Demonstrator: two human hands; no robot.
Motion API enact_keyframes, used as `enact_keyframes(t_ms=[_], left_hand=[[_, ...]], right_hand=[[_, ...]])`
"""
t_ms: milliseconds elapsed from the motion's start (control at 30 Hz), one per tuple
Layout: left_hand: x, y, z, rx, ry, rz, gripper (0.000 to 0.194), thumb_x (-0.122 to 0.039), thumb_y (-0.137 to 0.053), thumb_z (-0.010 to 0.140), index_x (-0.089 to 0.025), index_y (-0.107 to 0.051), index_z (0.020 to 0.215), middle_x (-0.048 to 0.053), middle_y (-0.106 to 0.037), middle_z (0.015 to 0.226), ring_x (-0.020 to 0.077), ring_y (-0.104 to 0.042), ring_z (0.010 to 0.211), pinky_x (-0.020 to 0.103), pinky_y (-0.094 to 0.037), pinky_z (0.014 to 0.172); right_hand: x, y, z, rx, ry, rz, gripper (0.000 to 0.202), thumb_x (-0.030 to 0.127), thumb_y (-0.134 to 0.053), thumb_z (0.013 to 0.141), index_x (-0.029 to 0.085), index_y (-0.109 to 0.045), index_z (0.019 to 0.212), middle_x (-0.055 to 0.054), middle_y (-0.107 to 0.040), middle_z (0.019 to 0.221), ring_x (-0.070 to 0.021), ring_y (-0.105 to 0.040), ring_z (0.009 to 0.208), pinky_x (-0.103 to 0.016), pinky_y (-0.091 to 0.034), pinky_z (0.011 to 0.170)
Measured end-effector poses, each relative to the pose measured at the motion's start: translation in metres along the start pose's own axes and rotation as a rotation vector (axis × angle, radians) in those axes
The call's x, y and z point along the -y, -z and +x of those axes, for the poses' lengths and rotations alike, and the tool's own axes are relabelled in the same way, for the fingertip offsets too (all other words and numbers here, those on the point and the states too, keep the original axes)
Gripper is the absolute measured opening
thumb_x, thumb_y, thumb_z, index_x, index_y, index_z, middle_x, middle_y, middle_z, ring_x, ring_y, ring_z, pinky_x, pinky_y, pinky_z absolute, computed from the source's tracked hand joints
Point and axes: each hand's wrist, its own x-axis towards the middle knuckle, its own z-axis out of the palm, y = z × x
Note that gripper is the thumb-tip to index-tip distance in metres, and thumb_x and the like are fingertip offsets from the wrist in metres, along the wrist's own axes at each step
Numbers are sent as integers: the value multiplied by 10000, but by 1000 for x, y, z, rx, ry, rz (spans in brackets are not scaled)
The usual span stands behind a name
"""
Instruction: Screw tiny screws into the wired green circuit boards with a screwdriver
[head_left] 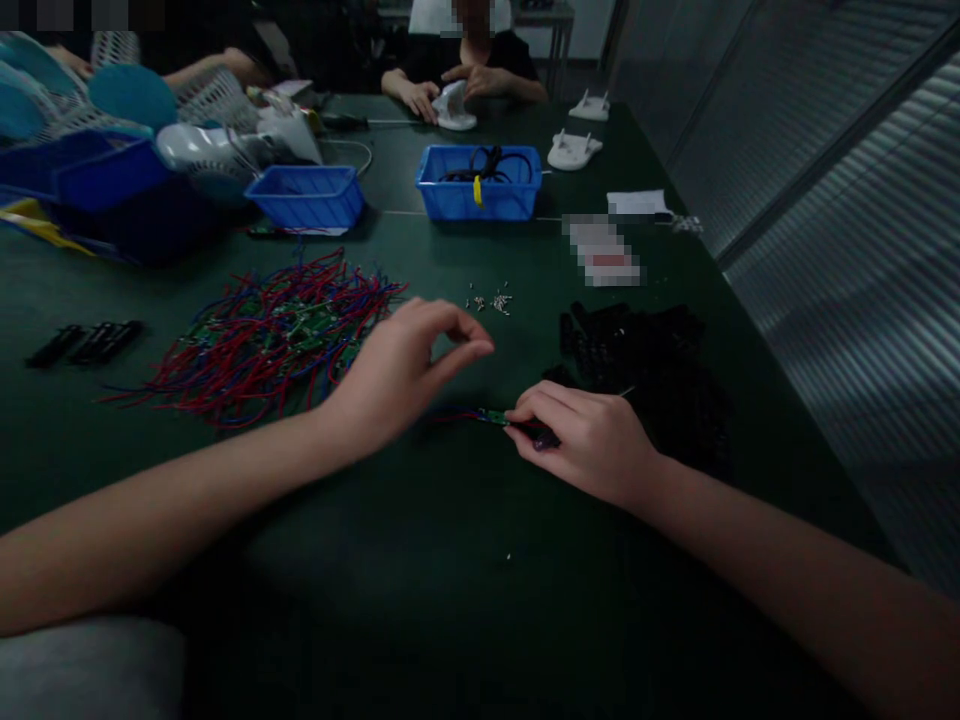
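My right hand is closed on a small green circuit board with red and blue wires trailing left from it. Under those fingers shows a dark object with a purplish end, whose kind I cannot make out. A thin light tip sticks out beyond the knuckles. My left hand hovers left of the board, thumb and forefinger pinched together; whatever is between them is too small to tell. Several small screws lie just past it. A heap of wired circuit boards spreads beside my left wrist.
Black plastic parts are piled at the right, with more black pieces far left. Blue bins stand farther back; one holds black cable. Across the green table, a person's hands hold a white part.
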Motion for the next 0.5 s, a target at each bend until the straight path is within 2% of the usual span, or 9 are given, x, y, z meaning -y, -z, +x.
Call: enact_keyframes(t_ms=[67, 167, 333, 500], left_hand=[[-12, -10, -18, 69, 33, -60, 173, -374, -571, 898, -215, -635, 918, -5, -644, 877, 152, -542, 851, 281, -424, 767], [-14, -22, -32, 133, 12, -70, 153, -370, -584, 890, -227, -637, 894, -20, -646, 864, 151, -522, 882, 271, -416, 779], [-9, -29, -35, 134, -123, 49, 160, -349, -567, 903, -209, -646, 912, -9, -664, 898, 157, -517, 889, 293, -419, 821], [-9, -30, -37, 143, -140, 92, 176, -342, -545, 914, -198, -645, 924, 12, -665, 893, 166, -529, 880, 304, -434, 803]], right_hand=[[0, 1, 0, -1, -17, 34, 152, 282, -507, 888, 200, -633, 912, 29, -668, 935, -99, -633, 829, -226, -448, 684], [-1, 1, 0, -1, -28, 68, 164, 292, -511, 890, 207, -647, 918, 30, -672, 948, -99, -632, 846, -224, -454, 706], [-2, 1, 0, -6, -33, 85, 171, 297, -522, 886, 208, -663, 923, 28, -677, 959, -101, -635, 852, -222, -455, 718], [-1, 1, -1, -22, -36, 95, 180, 303, -524, 889, 211, -672, 935, 20, -683, 962, -103, -637, 843, -221, -451, 709]])
